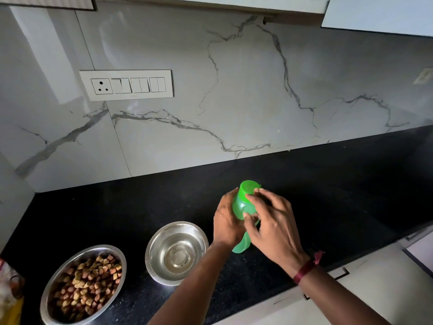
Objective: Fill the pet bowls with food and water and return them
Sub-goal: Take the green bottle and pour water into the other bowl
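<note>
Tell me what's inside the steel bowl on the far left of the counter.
Brown and tan dry kibble fills the left steel bowl. It covers the bowl's bottom, so anything beneath cannot be seen.

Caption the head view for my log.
Left hand and right hand grip a green bottle at the counter, beside the water bowl and kibble bowl.

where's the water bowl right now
In the head view the water bowl sits on the black counter, low and centre, between the kibble bowl to its left and the green bottle to its right.
</note>
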